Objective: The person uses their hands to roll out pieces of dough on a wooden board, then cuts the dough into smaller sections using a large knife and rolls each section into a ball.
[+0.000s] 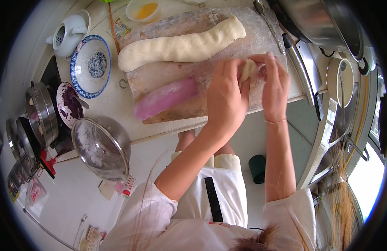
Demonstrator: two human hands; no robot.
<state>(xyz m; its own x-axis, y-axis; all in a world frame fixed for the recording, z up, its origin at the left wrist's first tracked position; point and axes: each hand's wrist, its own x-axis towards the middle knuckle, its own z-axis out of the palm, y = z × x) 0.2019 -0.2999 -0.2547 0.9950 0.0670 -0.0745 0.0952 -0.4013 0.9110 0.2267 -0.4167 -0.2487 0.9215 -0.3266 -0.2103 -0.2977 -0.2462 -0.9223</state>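
My left hand [228,88] grips a small piece of pale dough [249,71] between thumb and fingers, over the right front of a floured wooden board [168,29]. Beside it, my right hand [274,84] has its fingers bent around the far side of the piece; whether it grips the dough is hard to tell. A thick roll of pale dough [181,47] lies across the back of the board. Nearer the front edge lies a shorter purple-pink dough roll [168,98], dusted with flour, its left end reaching past the board's edge.
A spoon [270,25] lies at the board's right, beside a cleaver [306,59]. Left are a blue-rimmed bowl [79,84], a white teapot [63,39], a bowl of purple mash [68,103] and a floury metal bowl [100,147]. A plastic bowl of yellow liquid [148,11] stands behind.
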